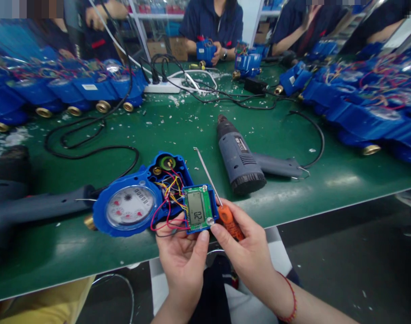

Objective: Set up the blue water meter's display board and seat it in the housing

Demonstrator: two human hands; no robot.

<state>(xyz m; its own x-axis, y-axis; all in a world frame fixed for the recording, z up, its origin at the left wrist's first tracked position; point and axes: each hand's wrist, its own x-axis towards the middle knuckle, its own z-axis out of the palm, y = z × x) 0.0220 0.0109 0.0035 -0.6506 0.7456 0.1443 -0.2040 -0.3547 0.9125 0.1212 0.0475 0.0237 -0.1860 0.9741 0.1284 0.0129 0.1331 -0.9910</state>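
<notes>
A blue water meter [131, 207] lies open at the near edge of the green table [178, 130], its dial facing up and coloured wires spilling from its housing. My left hand [181, 256] holds the green circuit board [197, 208] with a small display, still wired to the meter. My right hand [246, 245] touches the board's lower right corner with a fingertip while gripping an orange-handled screwdriver [230, 220], whose thin shaft points up and away to the left.
A grey heat gun [241, 162] lies just behind the hands, its cord curling right. Another dark tool [33, 207] lies at left. Rows of blue meters [73, 90] line both sides. A power strip [163, 85] and cables sit mid-table. Several people work opposite.
</notes>
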